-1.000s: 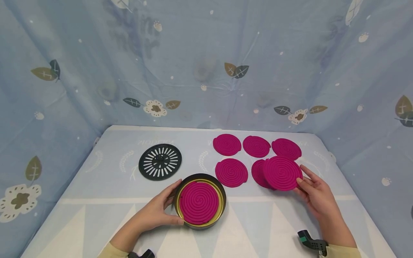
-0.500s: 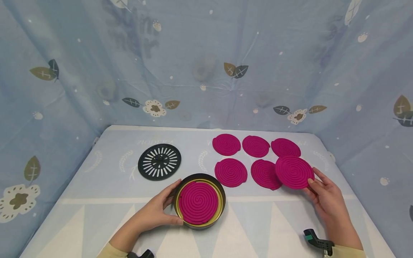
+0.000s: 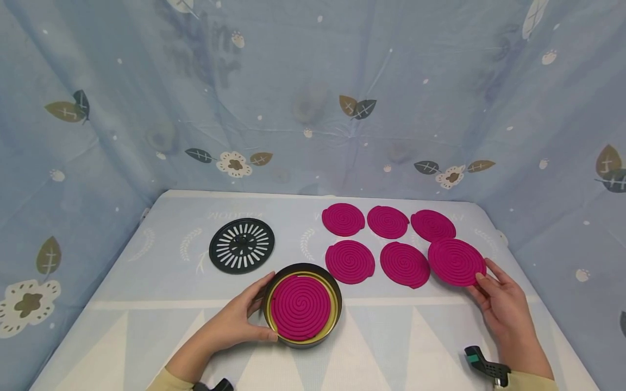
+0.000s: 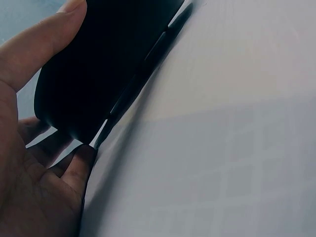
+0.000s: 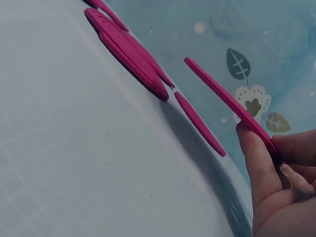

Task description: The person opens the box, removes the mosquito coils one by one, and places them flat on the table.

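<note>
Coiled disc (image 3: 457, 262), magenta, spiral-ribbed, one piece: pinched at the edge by right hand (image 3: 504, 301), thumb on the upper face, fingertips beneath, the gap narrow, down to the thickness of the disc. Held tilted, raised clear of the table (image 3: 381, 336), beside the right end of the nearer row.

Black tin (image 4: 108, 59), round, low-walled, one piece, with yellow ring (image 3: 335, 307) inside: gripped at the left side by left hand (image 3: 237, 323), thumb on the near wall, fingers bent round the farther side.

Nested disc (image 3: 301, 307), magenta, spiral-ribbed: lying within the yellow ring, well apart from the lifted piece.

Near-row discs (image 3: 405, 265), two, magenta, same spiral pattern: flat on the table, side by side, beyond the tin and to the right.

Far-row discs (image 3: 388, 221), three, same colour and pattern: flat, in line behind the nearer pair.

Slotted plate (image 3: 242, 245), black, round, with radial openings: flat on the table, beyond the tin and to the left; detail at the centre too small to make out.

Sleeves (image 3: 525, 382), pale beige, with black wrist devices (image 3: 489, 366) alongside.

Backdrop (image 3: 293, 70), blue hanging cloth, printed with leaves and white flowers.
</note>
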`<state>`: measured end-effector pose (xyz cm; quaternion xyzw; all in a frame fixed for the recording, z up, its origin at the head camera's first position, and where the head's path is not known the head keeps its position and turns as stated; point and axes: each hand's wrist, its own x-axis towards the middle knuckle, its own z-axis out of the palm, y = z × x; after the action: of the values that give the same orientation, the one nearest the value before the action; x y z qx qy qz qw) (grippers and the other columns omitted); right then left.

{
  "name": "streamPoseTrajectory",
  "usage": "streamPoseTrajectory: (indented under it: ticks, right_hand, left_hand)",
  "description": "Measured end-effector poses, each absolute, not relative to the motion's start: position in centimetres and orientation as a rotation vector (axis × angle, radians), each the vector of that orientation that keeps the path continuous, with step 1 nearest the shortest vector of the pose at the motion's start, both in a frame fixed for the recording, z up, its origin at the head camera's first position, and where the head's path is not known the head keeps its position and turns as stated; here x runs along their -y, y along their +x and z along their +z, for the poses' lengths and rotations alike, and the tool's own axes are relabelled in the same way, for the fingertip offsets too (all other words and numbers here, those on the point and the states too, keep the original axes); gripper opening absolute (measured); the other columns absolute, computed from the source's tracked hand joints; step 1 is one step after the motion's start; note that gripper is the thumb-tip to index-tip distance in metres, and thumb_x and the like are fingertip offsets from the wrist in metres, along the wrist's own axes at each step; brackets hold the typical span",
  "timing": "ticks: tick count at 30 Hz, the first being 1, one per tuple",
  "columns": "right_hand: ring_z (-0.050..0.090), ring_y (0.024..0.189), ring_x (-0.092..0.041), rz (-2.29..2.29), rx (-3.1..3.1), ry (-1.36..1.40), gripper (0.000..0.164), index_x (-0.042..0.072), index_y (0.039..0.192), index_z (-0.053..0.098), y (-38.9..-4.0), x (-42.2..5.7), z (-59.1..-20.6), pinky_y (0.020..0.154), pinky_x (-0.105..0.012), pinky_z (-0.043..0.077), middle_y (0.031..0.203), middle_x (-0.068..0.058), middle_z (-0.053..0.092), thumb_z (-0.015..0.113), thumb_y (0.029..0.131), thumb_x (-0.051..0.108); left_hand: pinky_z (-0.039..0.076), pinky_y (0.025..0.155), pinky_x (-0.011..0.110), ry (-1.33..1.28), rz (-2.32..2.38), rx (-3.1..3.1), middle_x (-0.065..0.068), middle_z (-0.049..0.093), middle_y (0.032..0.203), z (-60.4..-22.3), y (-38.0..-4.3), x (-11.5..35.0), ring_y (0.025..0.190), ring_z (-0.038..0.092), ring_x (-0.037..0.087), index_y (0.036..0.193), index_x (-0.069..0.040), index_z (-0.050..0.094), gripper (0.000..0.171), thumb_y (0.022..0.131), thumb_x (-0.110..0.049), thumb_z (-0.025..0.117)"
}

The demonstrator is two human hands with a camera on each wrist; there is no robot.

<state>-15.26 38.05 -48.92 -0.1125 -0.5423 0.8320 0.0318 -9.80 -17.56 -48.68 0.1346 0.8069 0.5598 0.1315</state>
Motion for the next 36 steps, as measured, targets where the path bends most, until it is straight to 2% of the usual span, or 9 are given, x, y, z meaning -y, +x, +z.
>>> streamPoseTrajectory:
  ticks: [11,20,23,27,29,32,36]
  right_hand:
    - [0.066,0.097,-0.004,2.423,1.773,-0.577,0.082,0.021,0.16,0.018,-15.5,-38.5,-50.0,0.086,-0.023,0.057,0.119,0.005,0.055,0.068,0.094,0.019]
    - [0.066,0.094,0.001,2.346,1.847,-0.666,0.08,0.019,0.16,0.016,-15.9,-38.5,-50.4,0.085,-0.021,0.057,0.141,-0.012,0.038,0.065,0.096,0.021]
    - [0.065,0.094,0.001,2.351,1.858,-0.638,0.081,0.018,0.16,0.015,-16.0,-38.5,-50.5,0.085,-0.021,0.057,0.138,-0.011,0.04,0.065,0.096,0.022]
    - [0.064,0.096,0.0,2.395,1.854,-0.584,0.087,0.015,0.16,0.011,-15.9,-38.7,-50.4,0.085,-0.022,0.057,0.124,0.001,0.047,0.067,0.095,0.024]
    - [0.064,0.097,-0.001,2.408,1.863,-0.558,0.089,0.014,0.16,0.009,-15.9,-38.8,-50.4,0.086,-0.023,0.057,0.123,0.003,0.047,0.068,0.094,0.025]
    - [0.064,0.097,0.0,2.404,1.887,-0.544,0.089,0.012,0.16,0.008,-15.9,-38.9,-50.4,0.087,-0.023,0.056,0.134,-0.006,0.042,0.067,0.095,0.027]
    - [0.063,0.098,0.004,2.394,1.908,-0.561,0.085,0.013,0.16,0.009,-15.9,-38.9,-50.5,0.088,-0.023,0.055,0.157,-0.011,0.024,0.064,0.096,0.028]
  left_hand:
    - [0.033,0.113,0.022,0.387,1.625,-2.346,-0.007,0.026,0.159,-48.7,-9.8,17.5,0.145,0.026,0.012,0.158,-0.023,0.024,0.124,0.058,-0.033,0.097]
    - [0.033,0.113,0.022,0.398,1.629,-2.345,-0.007,0.026,0.159,-48.8,-9.8,17.6,0.145,0.026,0.013,0.158,-0.023,0.024,0.123,0.059,-0.033,0.096]
    - [0.033,0.113,0.023,0.399,1.63,-2.346,-0.008,0.026,0.159,-48.8,-9.8,17.6,0.145,0.025,0.012,0.158,-0.023,0.024,0.123,0.059,-0.033,0.096]
    - [0.033,0.113,0.023,0.395,1.627,-2.347,-0.008,0.026,0.159,-48.7,-9.8,17.6,0.145,0.025,0.012,0.158,-0.023,0.024,0.123,0.059,-0.033,0.096]
    - [0.033,0.113,0.022,0.391,1.624,-2.349,-0.008,0.026,0.159,-48.7,-9.8,17.6,0.145,0.026,0.012,0.158,-0.023,0.024,0.123,0.059,-0.033,0.097]
    - [0.033,0.113,0.022,0.386,1.621,-2.349,-0.008,0.026,0.159,-48.7,-9.8,17.6,0.144,0.026,0.012,0.158,-0.023,0.024,0.123,0.059,-0.034,0.097]
    - [0.033,0.113,0.021,0.38,1.616,-2.349,-0.009,0.026,0.159,-48.7,-9.8,17.6,0.144,0.026,0.012,0.158,-0.023,0.025,0.124,0.058,-0.034,0.097]
